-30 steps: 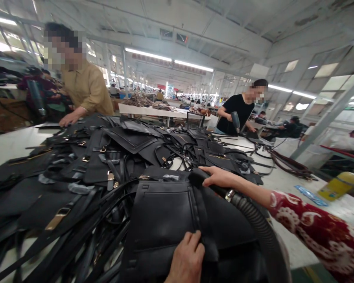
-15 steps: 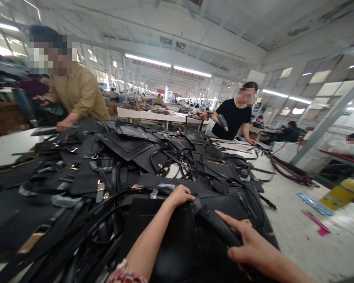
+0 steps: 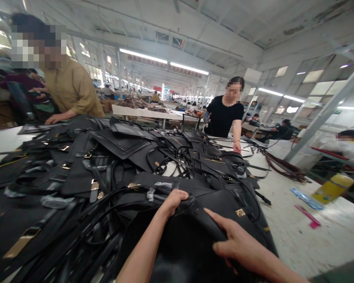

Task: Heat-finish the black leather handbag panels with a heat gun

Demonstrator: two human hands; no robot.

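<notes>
1. Head view, left hand: my left hand [image 3: 174, 199] reaches in from the near edge of the table [image 3: 327, 239], fingers curled in with almost no gap, pinching the upper edge of a black bag [image 3: 179, 247].
2. Head view, right hand: my right hand [image 3: 234, 241] is partly closed around a dark tool [image 3: 208, 224], the index finger stretched along its top and the thumb below. The tool's front end lies over the bag, near my left hand; its rear is hidden from me.
3. Head view, the bag: it sits at the middle of the table's near edge, in front of a heap of black bags [image 3: 120, 145] and straps that spreads toward the left and far edges. I can make out gold buckles [image 3: 22, 240] in the heap, and a gold fitting [image 3: 240, 212] to the right of my left hand.
4. Head view, right part of the table: a yellow bottle [image 3: 333, 190] lies near the right edge, with a blue-and-white item [image 3: 306, 198] beside it and a pink tool [image 3: 309, 218] closer to me. Brown straps [image 3: 283, 168] lie farther back.
5. Head view, beyond the heap: a person in a tan top [image 3: 73, 86] rests a hand on its far left side; a person in a black top [image 3: 224, 116] reaches down at its far right.
</notes>
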